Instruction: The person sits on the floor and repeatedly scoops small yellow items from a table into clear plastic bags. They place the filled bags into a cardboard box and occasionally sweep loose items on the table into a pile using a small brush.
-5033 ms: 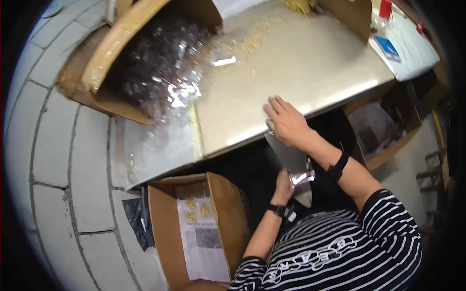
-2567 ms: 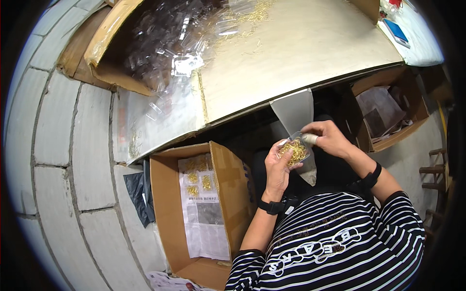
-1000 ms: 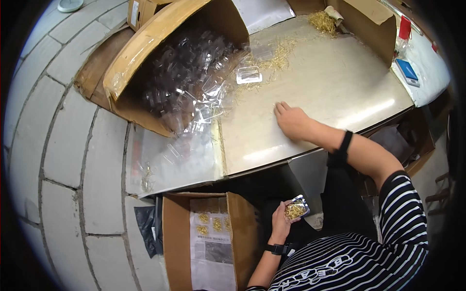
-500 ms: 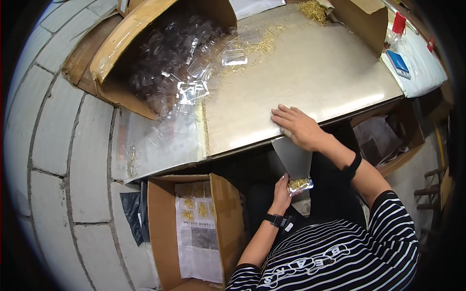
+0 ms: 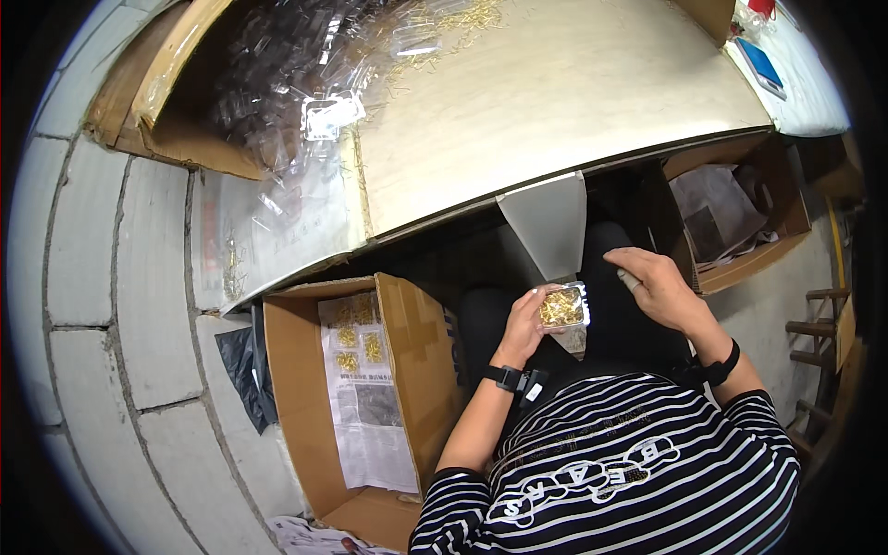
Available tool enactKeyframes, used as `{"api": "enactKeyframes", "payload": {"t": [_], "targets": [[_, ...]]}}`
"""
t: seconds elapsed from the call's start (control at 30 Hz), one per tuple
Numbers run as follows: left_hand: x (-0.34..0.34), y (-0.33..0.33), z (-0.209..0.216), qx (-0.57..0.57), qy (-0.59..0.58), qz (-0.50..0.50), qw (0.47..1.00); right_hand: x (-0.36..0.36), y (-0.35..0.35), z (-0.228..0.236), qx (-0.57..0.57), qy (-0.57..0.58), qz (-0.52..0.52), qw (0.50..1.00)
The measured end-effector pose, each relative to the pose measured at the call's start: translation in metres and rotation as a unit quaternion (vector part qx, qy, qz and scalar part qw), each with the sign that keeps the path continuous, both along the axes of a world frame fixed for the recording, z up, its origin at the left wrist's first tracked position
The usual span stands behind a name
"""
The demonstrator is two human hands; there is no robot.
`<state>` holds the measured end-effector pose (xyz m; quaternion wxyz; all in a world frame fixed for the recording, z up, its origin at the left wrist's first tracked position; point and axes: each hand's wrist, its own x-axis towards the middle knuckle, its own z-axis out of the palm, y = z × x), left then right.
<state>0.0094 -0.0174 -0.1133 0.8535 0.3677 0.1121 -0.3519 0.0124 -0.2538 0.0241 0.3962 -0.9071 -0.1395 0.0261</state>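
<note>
Fingers point(image 5: 530, 300) of the left hand point(image 5: 524, 326) hold one case point(image 5: 584, 309) of golden pieces point(image 5: 561, 307).

On the left we see a floor of large grey rectangular slabs point(image 5: 85, 379) and a crinkled black plastic bag point(image 5: 244, 375). At the upper right we have a flat blue-and-white device point(image 5: 760, 65) on a white-covered surface point(image 5: 807, 104). Below that, we find an open brown cardboard box point(image 5: 780, 248) holding crumpled greyish paper point(image 5: 726, 205), near brown wooden rungs point(image 5: 812, 328).
</note>
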Motion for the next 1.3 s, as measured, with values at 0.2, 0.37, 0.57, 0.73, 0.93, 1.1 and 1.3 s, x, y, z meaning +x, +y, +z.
{"api": "enactKeyframes", "payload": {"t": [0.2, 0.37, 0.57, 0.73, 0.93, 1.1, 1.3], "targets": [[-0.008, 0.011, 0.043, 0.025, -0.037, 0.034, 0.998, 0.001, 0.033, -0.009, 0.051, 0.003, 0.077, 0.996], [-0.011, 0.012, 0.071, 0.082, -0.079, 0.081, 0.99, 0.001, 0.056, -0.013, -0.042, -0.108, 0.199, 0.973], [-0.007, 0.027, 0.091, -0.031, -0.071, 0.101, 0.992, 0.002, 0.062, 0.0, -0.028, -0.13, 0.217, 0.967], [-0.007, 0.037, 0.099, -0.054, -0.081, 0.135, 0.986, 0.009, 0.068, 0.006, 0.077, -0.175, 0.157, 0.969], [-0.016, 0.046, 0.114, 0.044, -0.117, 0.194, 0.973, 0.015, 0.08, 0.025, 0.113, -0.173, 0.129, 0.97], [-0.017, 0.043, 0.118, 0.095, -0.15, 0.259, 0.949, 0.018, 0.113, 0.03, 0.04, -0.128, 0.199, 0.971], [-0.024, 0.047, 0.129, 0.079, -0.135, 0.242, 0.958, 0.021, 0.122, 0.016, 0.041, -0.093, 0.216, 0.971]]}}
